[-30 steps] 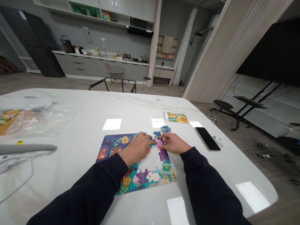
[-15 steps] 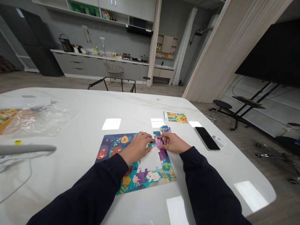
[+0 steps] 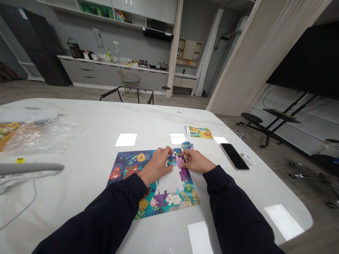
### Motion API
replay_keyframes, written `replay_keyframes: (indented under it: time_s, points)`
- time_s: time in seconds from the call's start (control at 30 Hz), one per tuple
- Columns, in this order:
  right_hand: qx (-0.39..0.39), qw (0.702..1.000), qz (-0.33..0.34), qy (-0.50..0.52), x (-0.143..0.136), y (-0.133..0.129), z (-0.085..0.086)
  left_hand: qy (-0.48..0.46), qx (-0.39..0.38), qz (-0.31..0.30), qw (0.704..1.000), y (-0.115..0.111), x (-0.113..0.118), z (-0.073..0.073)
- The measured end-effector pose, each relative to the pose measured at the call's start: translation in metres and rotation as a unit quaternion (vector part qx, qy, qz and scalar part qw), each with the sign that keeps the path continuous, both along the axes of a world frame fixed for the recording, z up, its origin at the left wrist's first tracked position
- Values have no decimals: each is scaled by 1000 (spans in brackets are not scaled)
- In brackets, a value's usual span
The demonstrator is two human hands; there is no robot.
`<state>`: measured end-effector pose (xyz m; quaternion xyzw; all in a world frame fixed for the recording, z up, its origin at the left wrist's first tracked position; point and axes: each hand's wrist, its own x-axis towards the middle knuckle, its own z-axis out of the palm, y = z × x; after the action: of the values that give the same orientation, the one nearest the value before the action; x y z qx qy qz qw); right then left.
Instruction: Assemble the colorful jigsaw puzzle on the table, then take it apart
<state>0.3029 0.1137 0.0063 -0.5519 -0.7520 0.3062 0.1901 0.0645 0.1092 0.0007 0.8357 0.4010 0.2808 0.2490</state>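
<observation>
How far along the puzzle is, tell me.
Done: the puzzle's left side and bottom edge look joined. In hand: the right hand touches a purple piece; the left hand is by the gap. Left: that gap, with loose pieces nearby.

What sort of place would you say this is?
It looks like an open-plan room with a kitchen area, perhaps in a home or office: there are grey base cabinets, a dark fridge and a large white table.

puzzle (image 3: 160, 199) partly hidden by left hand (image 3: 156, 165), colourful sheet (image 3: 9, 130) left of puzzle cut off by picture's edge
</observation>
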Motion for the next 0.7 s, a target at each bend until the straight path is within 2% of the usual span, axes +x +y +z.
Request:
replay_keyframes:
  time_s: [0.23, 0.4, 0.7]
  points:
    - [0, 1000, 2, -11, -1, -1, 3, -19, -21, -12, 1000, 0, -1, 2]
    - [47, 998, -18, -22, -5, 1, 0, -10, -8, -21, 1000, 0, -2, 3]
    - [56, 998, -30, -30, -7, 3, -2, -14, 15, -32, 999, 3, -5, 4]
